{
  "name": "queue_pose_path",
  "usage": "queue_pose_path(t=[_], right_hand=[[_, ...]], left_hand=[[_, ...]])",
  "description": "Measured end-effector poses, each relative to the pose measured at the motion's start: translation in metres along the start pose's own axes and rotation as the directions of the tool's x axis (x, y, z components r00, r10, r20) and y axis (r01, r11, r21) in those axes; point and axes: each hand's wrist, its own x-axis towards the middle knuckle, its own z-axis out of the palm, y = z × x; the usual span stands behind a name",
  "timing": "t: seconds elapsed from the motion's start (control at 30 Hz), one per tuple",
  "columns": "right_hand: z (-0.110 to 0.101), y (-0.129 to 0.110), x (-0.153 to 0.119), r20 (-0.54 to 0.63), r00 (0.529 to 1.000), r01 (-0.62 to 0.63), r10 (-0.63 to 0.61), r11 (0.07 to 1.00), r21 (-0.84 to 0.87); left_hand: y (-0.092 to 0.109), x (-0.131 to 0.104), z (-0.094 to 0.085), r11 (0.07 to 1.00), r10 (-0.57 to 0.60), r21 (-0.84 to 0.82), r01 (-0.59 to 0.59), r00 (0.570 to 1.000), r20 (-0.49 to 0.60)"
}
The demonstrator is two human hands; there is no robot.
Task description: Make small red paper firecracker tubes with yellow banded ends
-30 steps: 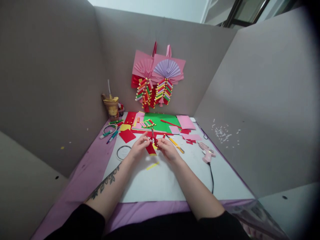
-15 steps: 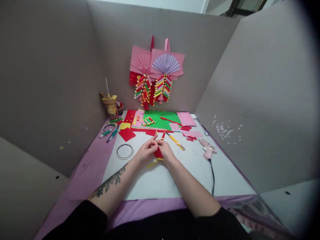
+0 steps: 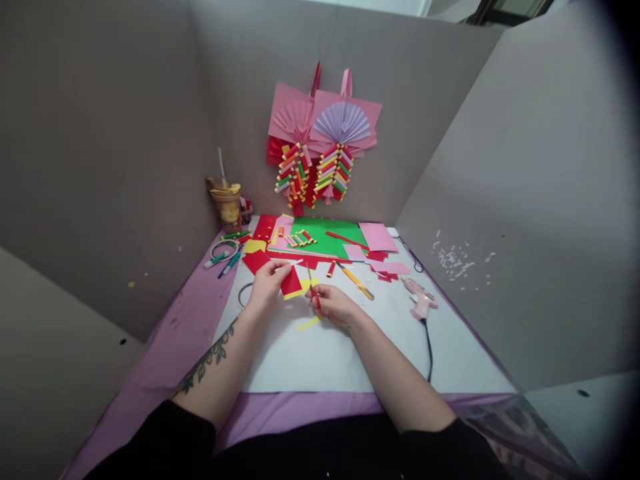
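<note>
My left hand (image 3: pixel 270 281) is closed on a red paper piece (image 3: pixel 291 280) by its upper left corner. A yellow band (image 3: pixel 298 292) runs along the lower edge of this piece. To the right of it, my right hand (image 3: pixel 336 304) grips small scissors (image 3: pixel 317 299) with red handles, their blades pointing away from me. The blade tips are close to the paper's right side; whether they touch it I cannot tell. On the white board below lies a loose yellow strip (image 3: pixel 309 324). A roll of tape (image 3: pixel 244 293) is partly hidden behind my left hand.
Beyond my hands are a red paper roll (image 3: pixel 331 269), a yellow craft knife (image 3: pixel 359 283) and a green sheet (image 3: pixel 333 233) with several small rolls. A pink glue gun (image 3: pixel 420 298) lies right, its cord running toward me. Paper firecracker ornaments (image 3: pixel 334 173) hang on the back panel.
My hands have moved apart, the left one taking the red paper up and left. The scissors in my right hand now show clearly. The whole view has shifted slightly.
</note>
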Motion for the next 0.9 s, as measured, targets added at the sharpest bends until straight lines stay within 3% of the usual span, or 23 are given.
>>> queue_pose_path(t=[0.1, 0.33, 0.9], right_hand=[[0.005, 0.005, -0.001, 0.108, 0.993, -0.04, 0.044, 0.998, -0.042], [0.009, 0.006, -0.001, 0.168, 0.984, -0.076, 0.066, 0.996, 0.054], [0.01, 0.002, -0.002, 0.255, 0.966, -0.066, 0.045, 0.995, 0.077]], left_hand=[[0.002, -0.003, 0.0, 0.997, 0.052, 0.054, -0.052, 0.999, -0.004], [0.001, -0.008, 0.0, 0.957, 0.179, 0.229, -0.179, 0.984, 0.02], [0.004, -0.015, 0.005, 0.947, 0.18, 0.259, -0.191, 0.981, 0.065]])
